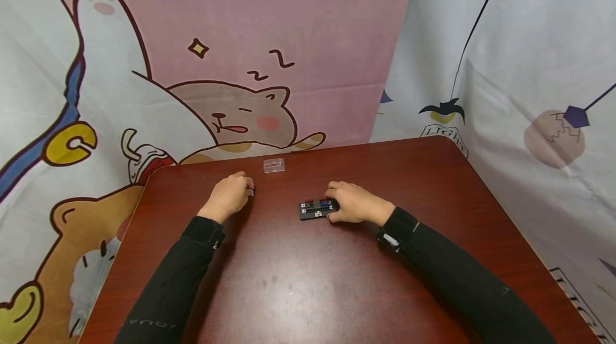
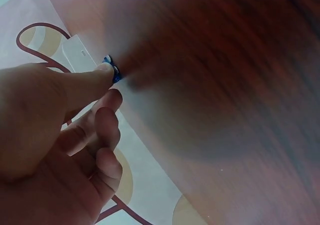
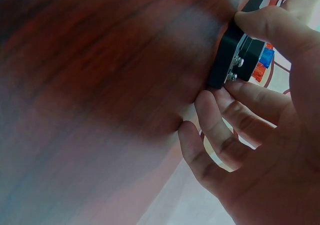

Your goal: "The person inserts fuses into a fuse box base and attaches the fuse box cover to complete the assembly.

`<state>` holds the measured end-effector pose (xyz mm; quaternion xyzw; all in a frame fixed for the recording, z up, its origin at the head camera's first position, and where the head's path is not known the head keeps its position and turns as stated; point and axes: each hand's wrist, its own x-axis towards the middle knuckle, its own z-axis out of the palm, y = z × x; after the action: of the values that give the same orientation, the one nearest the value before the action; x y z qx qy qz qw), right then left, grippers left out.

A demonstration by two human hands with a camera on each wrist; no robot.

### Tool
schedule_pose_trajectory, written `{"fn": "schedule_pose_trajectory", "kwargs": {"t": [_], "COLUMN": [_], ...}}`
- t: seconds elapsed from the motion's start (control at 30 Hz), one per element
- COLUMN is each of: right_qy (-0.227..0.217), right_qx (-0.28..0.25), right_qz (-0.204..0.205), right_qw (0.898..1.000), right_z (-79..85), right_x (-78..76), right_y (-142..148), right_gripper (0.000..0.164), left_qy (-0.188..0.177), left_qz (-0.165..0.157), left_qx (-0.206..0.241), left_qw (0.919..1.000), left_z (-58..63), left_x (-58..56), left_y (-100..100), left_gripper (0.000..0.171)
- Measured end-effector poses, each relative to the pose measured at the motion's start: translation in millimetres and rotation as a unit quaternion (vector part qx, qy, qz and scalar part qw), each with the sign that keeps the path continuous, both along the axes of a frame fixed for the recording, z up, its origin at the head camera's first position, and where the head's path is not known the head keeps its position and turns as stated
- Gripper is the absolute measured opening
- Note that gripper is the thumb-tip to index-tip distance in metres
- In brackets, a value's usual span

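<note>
On the table lies a black fuse block (image 1: 318, 208) with metal screw terminals and red and blue blade fuses on top. My right hand (image 1: 355, 203) holds it by its right end. In the right wrist view the thumb (image 3: 270, 27) and fingers grip the block's black base (image 3: 220, 67) at its edges. Left of the block, my left hand (image 1: 230, 194) is low over the table. A small blue blade fuse (image 2: 116, 75) is pinched between thumb and forefinger there, with the fingers covering part of it. The other left fingers are curled.
A small clear plastic box (image 1: 274, 165) sits near the table's back edge, beyond the left hand. The brown wooden table (image 1: 289, 280) meets a printed cartoon cloth (image 1: 308, 23) at the back and sides.
</note>
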<state>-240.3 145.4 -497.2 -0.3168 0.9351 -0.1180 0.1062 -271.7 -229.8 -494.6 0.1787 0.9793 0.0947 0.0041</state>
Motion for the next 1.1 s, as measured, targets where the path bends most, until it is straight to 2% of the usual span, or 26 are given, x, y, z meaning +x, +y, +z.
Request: {"fn": "schedule_pose_trajectory", "kwargs": {"t": [0.4, 0.7, 0.9, 1.1], "right_qy": [0.004, 0.004, 0.006, 0.006], "right_qx": [-0.002, -0.001, -0.002, -0.004], "right_qz": [0.003, 0.003, 0.000, 0.002], "right_qw": [1.000, 1.000, 1.000, 1.000], "right_z": [3.5, 3.3, 4.2, 2.8], "right_x": [1.3, 2.2, 2.4, 1.5], "right_y": [-1.9, -2.4, -1.8, -1.0], "right_gripper": [0.059, 0.060, 0.060, 0.059], "left_qy": [0.024, 0.014, 0.032, 0.059], "left_qz": [-0.008, 0.003, 0.006, -0.017], "left_qx": [-0.002, -0.005, 0.011, 0.035], "left_qw": [0.9997, 0.9999, 0.9994, 0.9975], "left_z": [-0.8, -4.0, 0.0, 7.0], "left_x": [-0.1, -0.6, 2.3, 9.0], "left_y": [0.3, -0.8, 0.9, 10.2], "left_gripper": [0.010, 0.009, 0.008, 0.008]}}
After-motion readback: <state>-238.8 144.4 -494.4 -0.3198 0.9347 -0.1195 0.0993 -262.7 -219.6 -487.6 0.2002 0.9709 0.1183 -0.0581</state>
